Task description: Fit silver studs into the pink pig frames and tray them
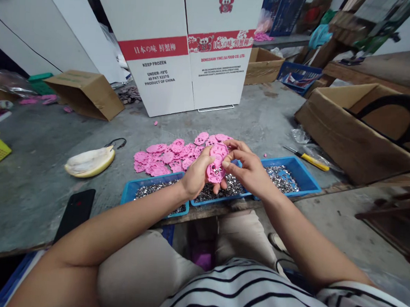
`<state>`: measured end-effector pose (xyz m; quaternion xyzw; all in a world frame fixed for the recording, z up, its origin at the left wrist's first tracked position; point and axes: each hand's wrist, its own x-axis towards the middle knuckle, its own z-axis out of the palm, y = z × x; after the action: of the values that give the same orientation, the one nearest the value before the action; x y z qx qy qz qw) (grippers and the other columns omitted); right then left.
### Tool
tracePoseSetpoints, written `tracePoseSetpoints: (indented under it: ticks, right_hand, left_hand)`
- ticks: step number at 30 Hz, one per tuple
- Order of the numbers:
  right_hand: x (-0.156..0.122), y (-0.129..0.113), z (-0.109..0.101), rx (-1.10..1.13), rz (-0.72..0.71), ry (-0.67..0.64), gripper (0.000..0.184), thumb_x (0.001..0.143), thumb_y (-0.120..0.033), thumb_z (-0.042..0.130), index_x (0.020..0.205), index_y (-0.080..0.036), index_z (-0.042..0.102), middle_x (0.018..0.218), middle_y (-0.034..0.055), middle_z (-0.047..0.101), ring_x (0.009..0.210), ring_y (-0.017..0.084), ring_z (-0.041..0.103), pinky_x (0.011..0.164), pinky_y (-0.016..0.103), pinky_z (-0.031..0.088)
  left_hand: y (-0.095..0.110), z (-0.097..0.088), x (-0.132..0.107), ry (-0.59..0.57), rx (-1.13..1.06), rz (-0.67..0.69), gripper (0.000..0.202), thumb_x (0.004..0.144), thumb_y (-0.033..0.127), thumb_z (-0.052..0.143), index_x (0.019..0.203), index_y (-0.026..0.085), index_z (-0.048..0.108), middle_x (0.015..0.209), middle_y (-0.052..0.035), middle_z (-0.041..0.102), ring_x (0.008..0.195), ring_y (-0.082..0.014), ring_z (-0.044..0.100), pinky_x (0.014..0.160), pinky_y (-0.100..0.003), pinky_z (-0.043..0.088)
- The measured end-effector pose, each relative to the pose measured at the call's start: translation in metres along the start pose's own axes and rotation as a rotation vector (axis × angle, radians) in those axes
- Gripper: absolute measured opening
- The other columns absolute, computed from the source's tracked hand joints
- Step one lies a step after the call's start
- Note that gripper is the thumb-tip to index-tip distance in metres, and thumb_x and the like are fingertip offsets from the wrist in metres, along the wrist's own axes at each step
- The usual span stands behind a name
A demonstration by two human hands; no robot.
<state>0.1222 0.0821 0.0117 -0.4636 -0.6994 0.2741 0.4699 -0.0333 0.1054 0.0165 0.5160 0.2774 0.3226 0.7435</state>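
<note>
A pink plastic piece with holes in it is held up over the trays. My left hand is closed on its left edge, thumb on the face toward me. The fingers of my right hand are bent against its right side; whether they pinch a small part is too fine to see. Below my hands stands a blue tray of small shiny metal parts. Similar trays are at the left and the right. Behind the trays lies a heap of pink pieces.
A tall white carton stands behind the heap. Left are a yellow peel-like piece, a black phone and a tipped cardboard box. At right lie a yellow-handled screwdriver and an open carton.
</note>
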Motion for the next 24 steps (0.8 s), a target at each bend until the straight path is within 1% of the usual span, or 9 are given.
tracePoseSetpoints:
  ticks: [7,11,15,19,21,24]
  right_hand:
    - [0.0008,-0.0019,-0.0006,0.000,0.026,-0.010,0.017,0.081,-0.032,0.062,0.072,-0.018,0.061,0.127,0.0106,0.054,0.126,0.026,0.047,0.111,0.048,0.033]
    - [0.0002,-0.0023,0.0004,-0.007,0.009,0.000,0.017,0.081,-0.032,0.062,0.071,-0.017,0.060,0.126,0.0124,0.054,0.125,0.026,0.048,0.110,0.046,0.035]
    - [-0.0014,-0.0008,0.0030,-0.035,-0.027,0.038,0.015,0.080,-0.028,0.061,0.071,-0.017,0.058,0.123,0.0131,0.056,0.122,0.025,0.051,0.107,0.046,0.037]
    - [-0.0038,0.0037,0.0054,-0.016,0.003,0.062,0.016,0.080,-0.028,0.063,0.070,-0.016,0.058,0.122,0.0116,0.057,0.121,0.025,0.051,0.106,0.046,0.038]
    - [-0.0051,0.0056,0.0060,-0.003,0.026,0.074,0.017,0.080,-0.031,0.065,0.070,-0.017,0.060,0.122,0.0109,0.057,0.122,0.026,0.049,0.106,0.047,0.038]
    - [-0.0069,0.0063,0.0066,-0.018,0.028,0.096,0.017,0.081,-0.032,0.064,0.072,-0.017,0.064,0.121,0.0105,0.056,0.122,0.027,0.049,0.107,0.048,0.037]
  left_hand:
    - [-0.0002,-0.0006,0.0015,-0.008,-0.019,0.003,0.066,0.078,0.036,0.036,0.140,0.018,0.025,0.088,-0.0060,0.056,0.048,-0.0062,0.050,0.038,-0.021,0.042]
    - [0.0004,-0.0007,0.0010,-0.001,-0.014,-0.002,0.067,0.078,0.035,0.037,0.142,0.018,0.024,0.091,-0.0073,0.057,0.052,-0.0063,0.052,0.040,-0.020,0.043]
    - [0.0003,0.0001,-0.0004,0.010,-0.032,-0.024,0.068,0.078,0.034,0.039,0.142,0.016,0.023,0.091,-0.0077,0.058,0.055,-0.0071,0.054,0.042,-0.019,0.044]
    - [-0.0007,0.0002,-0.0012,0.018,-0.071,-0.029,0.070,0.076,0.030,0.043,0.141,0.018,0.023,0.091,-0.0063,0.059,0.061,-0.0066,0.058,0.048,-0.016,0.047]
    - [-0.0008,0.0000,-0.0015,0.017,-0.066,-0.042,0.073,0.073,0.027,0.046,0.141,0.019,0.022,0.092,-0.0063,0.059,0.061,-0.0072,0.059,0.047,-0.016,0.047]
    - [0.0000,0.0006,-0.0019,0.016,-0.028,-0.067,0.075,0.068,0.024,0.049,0.138,0.017,0.022,0.094,-0.0071,0.059,0.056,-0.0093,0.059,0.041,-0.019,0.046]
